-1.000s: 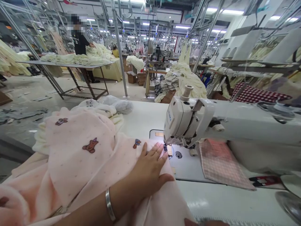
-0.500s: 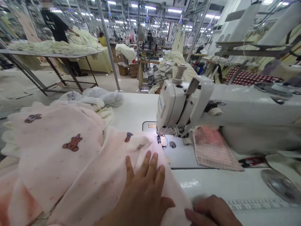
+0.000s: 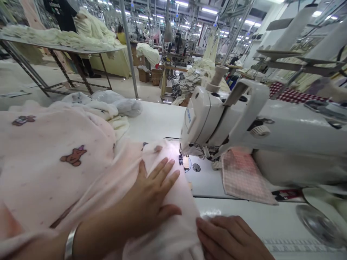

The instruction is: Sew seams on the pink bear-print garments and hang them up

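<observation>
Pale pink fleece fabric [image 3: 78, 184] printed with brown bears spreads over the left of the sewing table. Its right edge reaches the presser foot [image 3: 181, 159] of a white sewing machine [image 3: 206, 115], under a small bright lamp. My left hand [image 3: 151, 191] lies flat on the fabric just in front of the foot, fingers spread. At the near edge of the cloth, my right hand [image 3: 227, 234] has its thumb and fingers closed on the fabric border; its fingertips are partly hidden.
A pink checked cloth [image 3: 245, 177] lies under the machine arm, beside red-handled snips [image 3: 287, 195]. Crumpled white cloth [image 3: 114, 104] sits at the table's back left. Beyond, a person [image 3: 61, 16] stands behind a table heaped with cream fabric [image 3: 54, 39].
My left hand has moved forward and slightly left along with the fabric, and the wrist bracelet now shows. My right hand has shifted left with the cloth's edge. The camera view has tilted slightly.
</observation>
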Available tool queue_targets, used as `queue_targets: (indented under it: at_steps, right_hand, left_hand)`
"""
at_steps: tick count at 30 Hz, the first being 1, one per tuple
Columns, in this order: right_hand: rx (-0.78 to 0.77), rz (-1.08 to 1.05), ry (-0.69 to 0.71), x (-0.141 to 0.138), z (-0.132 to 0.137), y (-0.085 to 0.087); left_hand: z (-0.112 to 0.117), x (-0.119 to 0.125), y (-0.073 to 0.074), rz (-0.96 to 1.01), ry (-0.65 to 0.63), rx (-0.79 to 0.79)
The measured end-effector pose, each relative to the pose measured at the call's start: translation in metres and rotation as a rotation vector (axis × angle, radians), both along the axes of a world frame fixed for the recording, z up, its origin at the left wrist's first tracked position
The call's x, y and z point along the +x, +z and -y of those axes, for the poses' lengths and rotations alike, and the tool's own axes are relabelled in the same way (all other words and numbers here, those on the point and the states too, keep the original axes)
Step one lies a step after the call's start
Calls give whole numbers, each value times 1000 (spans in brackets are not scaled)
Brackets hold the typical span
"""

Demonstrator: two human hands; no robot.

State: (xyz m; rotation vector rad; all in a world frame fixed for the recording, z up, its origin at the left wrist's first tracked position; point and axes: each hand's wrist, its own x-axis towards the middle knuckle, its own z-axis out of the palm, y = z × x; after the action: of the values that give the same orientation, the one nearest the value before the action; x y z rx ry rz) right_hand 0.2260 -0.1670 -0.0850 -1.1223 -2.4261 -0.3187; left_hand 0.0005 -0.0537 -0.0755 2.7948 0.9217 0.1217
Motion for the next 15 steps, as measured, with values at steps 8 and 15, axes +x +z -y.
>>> queue_targets:
  at_steps: [8,15]
  right_hand:
    - [-156,10,87,-8,-64,11]
    - [-156,-5,-38,-9,-104,-7]
  left_hand:
    - [-87,-2,9,63,-191,62]
    - [-145,6,8,3,-213,157]
